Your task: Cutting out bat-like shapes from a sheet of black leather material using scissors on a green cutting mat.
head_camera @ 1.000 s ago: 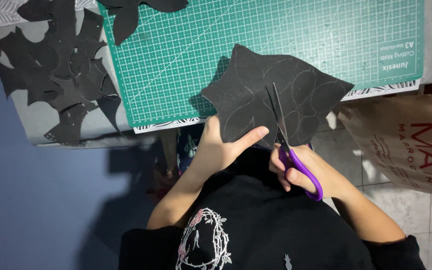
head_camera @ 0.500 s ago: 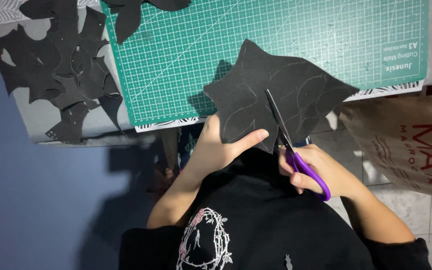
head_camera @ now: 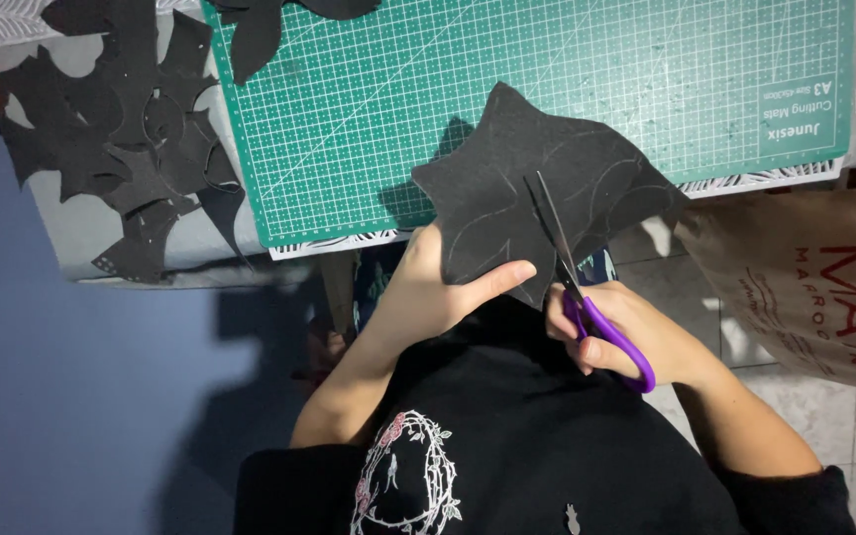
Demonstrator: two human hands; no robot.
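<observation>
I have the right hand (head_camera: pixel 618 332) with its fingers (head_camera: pixel 594 353) curled through the purple loops of the scissors (head_camera: pixel 587 297), closed round the handles; the blades stand only slightly apart and are already in the black sheet (head_camera: pixel 547 193). The left hand's (head_camera: pixel 440 287) fingers are clamped on that sheet's near edge, thumb (head_camera: pixel 495 280) on top and pointing toward the blades, the rest hidden beneath. So the sheet lies straight ahead of both hands, held in the air over the near edge of the green cutting mat (head_camera: pixel 547 89), with faint curved lines drawn on it. The scissors' long axis runs away from me and a little to the left, tips well inside the sheet, between two of those curves. The left hand is nearer the sheet's middle; the right reaches it through the blades only. Farther out, on the left of the counter (head_camera: pixel 76 233), black offcuts (head_camera: pixel 121 149) lie heaped. A brown paper bag (head_camera: pixel 804 287) sits at right.
</observation>
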